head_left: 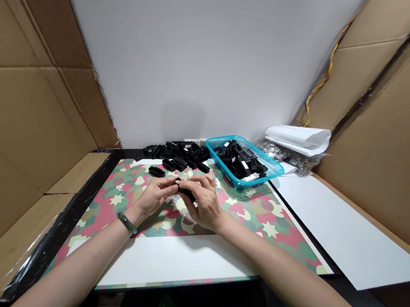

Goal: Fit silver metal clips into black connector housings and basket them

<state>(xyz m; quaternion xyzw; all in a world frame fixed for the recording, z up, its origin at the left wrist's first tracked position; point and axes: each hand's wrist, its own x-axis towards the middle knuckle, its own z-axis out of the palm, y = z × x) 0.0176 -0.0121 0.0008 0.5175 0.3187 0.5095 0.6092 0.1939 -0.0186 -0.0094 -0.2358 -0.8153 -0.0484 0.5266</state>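
My left hand (pixel 154 198) and my right hand (pixel 201 200) meet over a camouflage-patterned mat (pixel 122 187), and their fingers pinch a small black plastic part (pixel 185 190) between them. Much of that part is hidden by my fingers. Beyond my hands lies a loose heap of similar black parts (pixel 178 153), with one lone piece (pixel 157 171) nearest my left hand. A teal plastic basket (pixel 214 146) full of more black parts stands to the far right of the heap, at the mat's back edge.
Cardboard sheets (pixel 23 93) line the left and right sides, and a grey wall stands behind. On the right are a white board (pixel 340 232), clear bags of small metal parts (pixel 273 150), a folded white paper (pixel 296 138) and a yellow wire bundle (pixel 324 74).
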